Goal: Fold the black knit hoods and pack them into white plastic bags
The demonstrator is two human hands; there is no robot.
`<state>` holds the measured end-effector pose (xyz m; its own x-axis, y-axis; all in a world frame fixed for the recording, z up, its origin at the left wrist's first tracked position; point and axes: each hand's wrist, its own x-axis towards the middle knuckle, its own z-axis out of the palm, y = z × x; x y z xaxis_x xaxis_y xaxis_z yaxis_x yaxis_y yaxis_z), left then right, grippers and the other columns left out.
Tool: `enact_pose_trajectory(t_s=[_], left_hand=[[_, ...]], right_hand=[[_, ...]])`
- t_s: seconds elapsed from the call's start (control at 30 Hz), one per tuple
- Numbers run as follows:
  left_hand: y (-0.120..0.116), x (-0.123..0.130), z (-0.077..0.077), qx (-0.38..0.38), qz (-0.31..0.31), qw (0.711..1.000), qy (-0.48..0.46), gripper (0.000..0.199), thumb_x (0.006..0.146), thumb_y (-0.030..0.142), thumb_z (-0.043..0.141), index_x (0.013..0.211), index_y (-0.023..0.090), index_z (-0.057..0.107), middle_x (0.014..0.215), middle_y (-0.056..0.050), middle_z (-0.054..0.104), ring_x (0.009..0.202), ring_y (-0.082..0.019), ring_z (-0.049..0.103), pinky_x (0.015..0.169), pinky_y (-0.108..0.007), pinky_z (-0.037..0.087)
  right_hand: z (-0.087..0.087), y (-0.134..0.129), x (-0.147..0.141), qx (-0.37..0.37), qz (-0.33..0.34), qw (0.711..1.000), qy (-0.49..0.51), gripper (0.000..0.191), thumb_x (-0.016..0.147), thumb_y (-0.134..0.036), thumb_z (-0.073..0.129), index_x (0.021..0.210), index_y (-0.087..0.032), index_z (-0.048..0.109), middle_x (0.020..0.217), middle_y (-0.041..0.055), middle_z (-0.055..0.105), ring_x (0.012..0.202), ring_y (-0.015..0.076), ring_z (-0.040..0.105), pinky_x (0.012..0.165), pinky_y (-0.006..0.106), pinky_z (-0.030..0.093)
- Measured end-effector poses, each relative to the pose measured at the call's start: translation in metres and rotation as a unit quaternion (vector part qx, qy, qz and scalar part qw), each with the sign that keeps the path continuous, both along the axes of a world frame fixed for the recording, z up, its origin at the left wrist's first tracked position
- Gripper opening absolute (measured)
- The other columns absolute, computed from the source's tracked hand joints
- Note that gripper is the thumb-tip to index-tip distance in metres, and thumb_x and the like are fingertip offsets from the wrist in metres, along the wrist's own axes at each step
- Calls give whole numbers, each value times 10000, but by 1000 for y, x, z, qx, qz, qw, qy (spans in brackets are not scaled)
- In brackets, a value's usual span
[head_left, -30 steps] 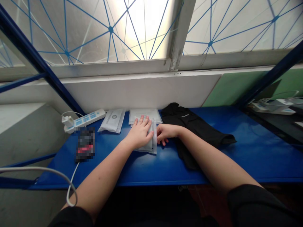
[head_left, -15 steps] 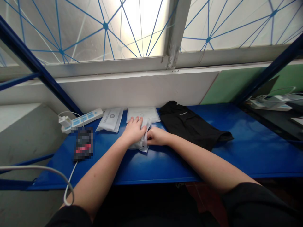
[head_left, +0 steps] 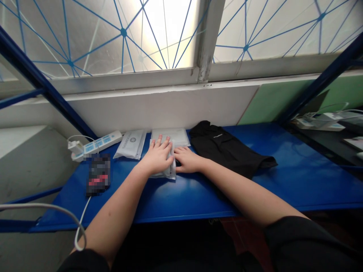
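Under my left hand point(head_left: 158, 156) lies a small white translucent plastic pouch point(head_left: 169, 173), flat on the blue table. The left fingers are stretched out and spread over its top, covering most of it; what is inside cannot be made out. My right hand point(head_left: 189, 160) rests at the pouch's right edge, thumb apart from the fingers, with a dark gap between them. Its fingertips touch or nearly touch the pouch edge. Just behind the hands lies another flat white packet point(head_left: 181, 136). To the left is a printed white pouch point(head_left: 131, 145).
A black folded garment point(head_left: 227, 151) lies right of my hands on the blue table point(head_left: 187, 204). At the left are a white power strip point(head_left: 99, 144), a blurred-out device point(head_left: 98, 175) and a cable. Blue metal posts point(head_left: 53, 90) stand at both sides; a wall and window are behind.
My right hand has gone from closed fingers at the pouch's edge to fingers spread apart. The left hand stays pressed on the pouch, its fingers a little more spread.
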<state>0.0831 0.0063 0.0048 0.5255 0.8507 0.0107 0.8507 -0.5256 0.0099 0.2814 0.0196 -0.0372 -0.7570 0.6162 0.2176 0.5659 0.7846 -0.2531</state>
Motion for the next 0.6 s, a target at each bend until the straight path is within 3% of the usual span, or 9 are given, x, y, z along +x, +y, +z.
enact_pose_trajectory(t_s=[0.17, 0.27, 0.37, 0.47, 0.6], left_hand=[[-1, 7, -7, -3, 4, 1000, 19, 663, 985, 437, 294, 1583, 153, 318, 1679, -81, 212, 1554, -360, 124, 1241, -562, 116], [-1, 12, -10, -1, 8, 1000, 27, 671, 968, 445, 319, 1570, 150, 350, 1666, -88, 258, 1543, -376, 160, 1236, -563, 126], [-1, 18, -12, -3, 11, 999, 38, 678, 946, 447, 366, 1561, 161, 373, 1660, -93, 277, 1538, -395, 161, 1232, -580, 108], [1, 21, -11, -20, 8, 999, 46, 669, 949, 445, 358, 1564, 181, 371, 1665, -79, 267, 1537, -403, 153, 1222, -597, 117], [12, 19, -3, -63, -12, 996, 55, 623, 980, 419, 274, 1562, 220, 371, 1662, -52, 280, 1498, -394, 266, 1177, -610, 229]], right_hand=[[4, 1, 4, 10, 18, 999, -32, 434, 837, -505, 718, 1128, -185, 742, 1195, 168, 657, 1167, 349, 555, 991, 493, 412], [6, 13, 16, -21, 38, 999, 28, 186, 892, -325, 649, 931, -187, 767, 987, 102, 713, 986, 252, 625, 915, 378, 458], [4, 24, 25, -14, -57, 993, 101, 205, 907, -184, 551, 814, -168, 733, 830, 74, 700, 824, 201, 628, 810, 309, 477], [-3, 29, 23, 20, -124, 983, 132, 165, 898, -187, 566, 930, -151, 724, 916, 93, 702, 890, 216, 630, 846, 317, 477], [-9, 29, 12, 40, -158, 982, 92, 321, 936, -291, 581, 1215, -153, 663, 1190, 142, 659, 1112, 265, 574, 948, 370, 438]])
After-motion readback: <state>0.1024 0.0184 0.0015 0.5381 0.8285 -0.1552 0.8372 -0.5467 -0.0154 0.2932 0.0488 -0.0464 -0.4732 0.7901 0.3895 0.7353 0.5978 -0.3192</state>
